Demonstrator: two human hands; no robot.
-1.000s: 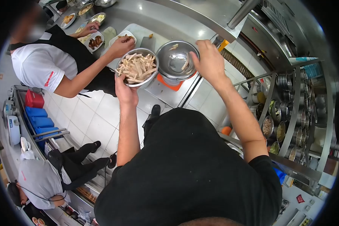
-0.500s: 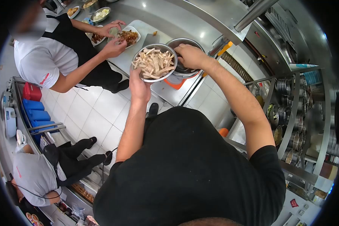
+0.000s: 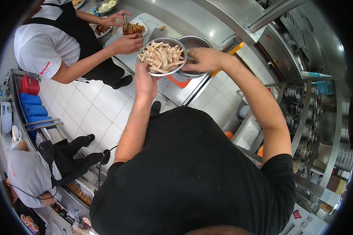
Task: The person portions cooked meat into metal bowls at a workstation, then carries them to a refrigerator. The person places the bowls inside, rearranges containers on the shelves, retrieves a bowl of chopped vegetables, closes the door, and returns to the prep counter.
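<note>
Left hand (image 3: 146, 81): its grip is closed on the near-left side of a metal bowl (image 3: 168, 74), thumb up at the rim, rest of the fingers around the side or underneath, mostly hidden. Bowl is heaped with pale strips (image 3: 159, 56), so they sit directly above and just forward of that grip. Bowl is round, no long axis; looks tipped a little toward the wearer. Strips lie in mixed directions; one near the right rim seems to point roughly at the other hand.

Right hand (image 3: 208, 58): comes in from the right, over a second bowl (image 3: 193, 42), thumb apart from the fingers and lying close to the held bowl's rim. Fingertips are partly lost inside; can't tell if this grip pinches anything, or if the thumb touches that rim.

Key relation: strips lie just left of the right grip, across the held bowl's rim; second bowl is right under the right grip, and just right of the left one. Held bowl overlaps the second bowl's left edge in view; contact unclear. Right hand is nearer the second bowl.

Orange item (image 3: 179, 81) below the right grip, on the table (image 3: 169, 94). Co-worker's hand (image 3: 130, 44) is left of and beyond the left grip, at a plate of shredded food (image 3: 134, 28).
</note>
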